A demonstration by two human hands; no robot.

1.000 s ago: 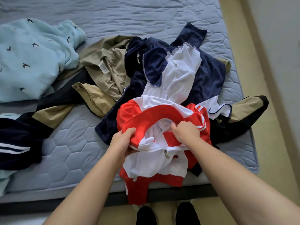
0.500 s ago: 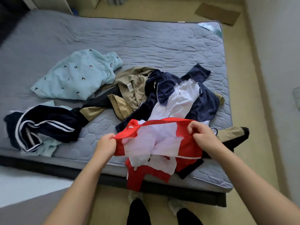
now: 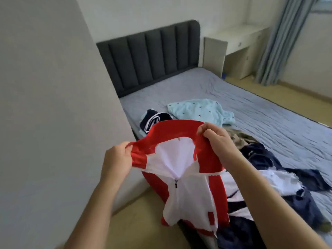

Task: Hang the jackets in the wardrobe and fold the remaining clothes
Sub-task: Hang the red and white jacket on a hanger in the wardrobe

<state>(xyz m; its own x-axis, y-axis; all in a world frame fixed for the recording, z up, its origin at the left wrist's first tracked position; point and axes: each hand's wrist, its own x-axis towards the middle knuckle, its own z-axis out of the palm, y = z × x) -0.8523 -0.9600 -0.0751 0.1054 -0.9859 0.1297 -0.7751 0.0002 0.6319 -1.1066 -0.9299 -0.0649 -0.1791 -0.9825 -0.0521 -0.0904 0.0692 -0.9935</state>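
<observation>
A red and white zip jacket (image 3: 188, 187) hangs in the air in front of me, its white lining facing me and its zipper half closed. My left hand (image 3: 116, 157) grips the red collar edge on the left. My right hand (image 3: 215, 139) grips the collar on the right, slightly higher. On the grey mattress (image 3: 269, 123) behind lie a light blue patterned garment (image 3: 199, 110), a navy piece with white stripes (image 3: 154, 119), a tan jacket (image 3: 240, 137) and a navy jacket (image 3: 258, 157) over a white garment (image 3: 280, 180).
A plain wall panel (image 3: 53, 105) stands close on my left, next to the jacket. The dark padded headboard (image 3: 152, 54) is at the far end of the bed. A pale desk (image 3: 239, 44) and blue-grey curtain (image 3: 280, 40) are at the back right.
Both hands have lifted the red and white jacket off the pile and spread its collar. My view has turned left, toward the headboard and the wall panel.
</observation>
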